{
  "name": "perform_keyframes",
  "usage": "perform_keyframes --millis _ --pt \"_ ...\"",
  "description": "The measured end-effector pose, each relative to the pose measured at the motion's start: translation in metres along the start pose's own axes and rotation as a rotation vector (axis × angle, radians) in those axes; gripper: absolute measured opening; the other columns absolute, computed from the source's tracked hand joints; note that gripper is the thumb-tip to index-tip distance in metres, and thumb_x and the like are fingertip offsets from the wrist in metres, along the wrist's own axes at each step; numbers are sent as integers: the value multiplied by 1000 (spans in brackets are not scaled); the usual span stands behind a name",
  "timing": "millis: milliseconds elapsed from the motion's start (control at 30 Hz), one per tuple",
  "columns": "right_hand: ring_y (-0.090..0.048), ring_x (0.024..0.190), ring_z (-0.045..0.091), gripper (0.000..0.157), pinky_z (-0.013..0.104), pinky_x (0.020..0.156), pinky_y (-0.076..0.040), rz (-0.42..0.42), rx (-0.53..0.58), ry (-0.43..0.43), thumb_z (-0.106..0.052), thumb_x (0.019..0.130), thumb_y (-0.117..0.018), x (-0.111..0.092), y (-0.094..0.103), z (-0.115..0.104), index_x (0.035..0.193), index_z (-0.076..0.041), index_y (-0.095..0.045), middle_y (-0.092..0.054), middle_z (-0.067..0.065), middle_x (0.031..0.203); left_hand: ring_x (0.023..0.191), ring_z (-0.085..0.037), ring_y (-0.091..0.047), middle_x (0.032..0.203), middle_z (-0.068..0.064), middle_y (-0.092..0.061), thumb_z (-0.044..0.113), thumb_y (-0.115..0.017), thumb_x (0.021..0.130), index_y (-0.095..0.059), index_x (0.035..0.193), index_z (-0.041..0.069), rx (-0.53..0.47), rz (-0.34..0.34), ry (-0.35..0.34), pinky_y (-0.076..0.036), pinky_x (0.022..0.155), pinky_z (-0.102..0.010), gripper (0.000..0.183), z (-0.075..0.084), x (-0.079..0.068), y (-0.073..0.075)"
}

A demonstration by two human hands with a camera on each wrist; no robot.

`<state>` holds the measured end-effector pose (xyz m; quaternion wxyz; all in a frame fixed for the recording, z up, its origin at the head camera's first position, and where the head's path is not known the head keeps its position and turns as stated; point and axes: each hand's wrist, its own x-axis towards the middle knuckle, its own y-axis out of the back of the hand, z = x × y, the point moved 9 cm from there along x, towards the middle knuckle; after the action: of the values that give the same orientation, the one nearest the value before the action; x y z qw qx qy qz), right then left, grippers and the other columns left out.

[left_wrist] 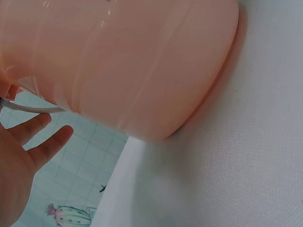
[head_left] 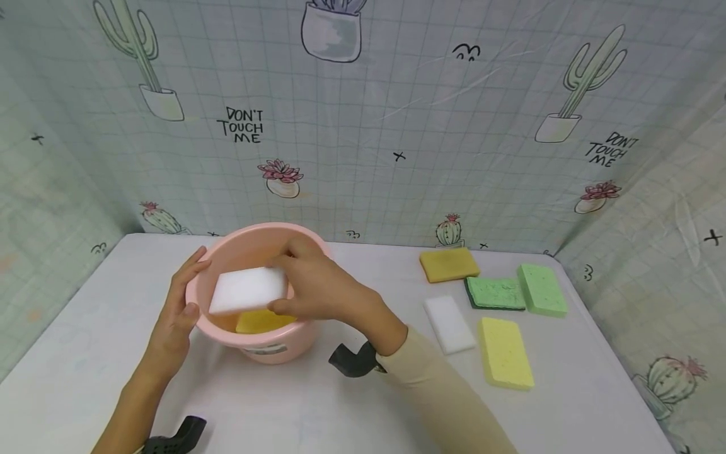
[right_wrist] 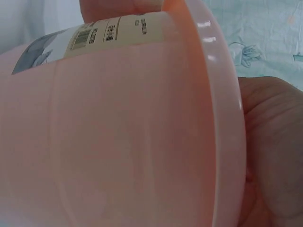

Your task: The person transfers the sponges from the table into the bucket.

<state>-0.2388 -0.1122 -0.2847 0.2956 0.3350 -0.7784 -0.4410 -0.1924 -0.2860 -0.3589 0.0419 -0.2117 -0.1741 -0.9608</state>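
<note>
A pink bucket [head_left: 274,345] stands on the white table, a yellow sponge [head_left: 263,321] showing inside it. My right hand [head_left: 317,280] reaches over the rim and grips a white sponge [head_left: 247,290] by its right end, within the bucket's mouth. At the left side of the rim rests my left hand [head_left: 172,318], thumb toward the front and fingers spread along the outside. Two straight fingers of it [left_wrist: 52,144] show beside the bucket wall in the left wrist view. The right wrist view is mostly bucket wall, and the white sponge is hidden there.
Right of the bucket lie a dark yellow sponge [head_left: 449,265], a green sponge with a dark underside [head_left: 495,294], a light green sponge [head_left: 541,290], a white sponge [head_left: 450,324] and a pale yellow sponge [head_left: 505,353]. A cactus-print curtain [head_left: 408,120] hangs behind the table.
</note>
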Motion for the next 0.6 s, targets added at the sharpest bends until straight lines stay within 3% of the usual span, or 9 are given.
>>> perform_keyframes --millis 367,600 --pt "-37 118 9 54 14 95 -32 -33 13 81 -39 90 -65 2 -3 -7 132 -8 -54 -41 5 133 143 -21 -14 158 1 -14 35 -41 97 -31 147 11 35 -5 1 -24 110 -39 56 3 0 -1" --pt "-38 110 11 38 12 90 -30 2 6 109 -31 94 -61 3 2 -8 124 -6 -58 -46 3 124 143 -21 -14 158 1 -13 34 -41 97 -31 147 12 26 -5 2 -22 111 -43 56 3 0 -2"
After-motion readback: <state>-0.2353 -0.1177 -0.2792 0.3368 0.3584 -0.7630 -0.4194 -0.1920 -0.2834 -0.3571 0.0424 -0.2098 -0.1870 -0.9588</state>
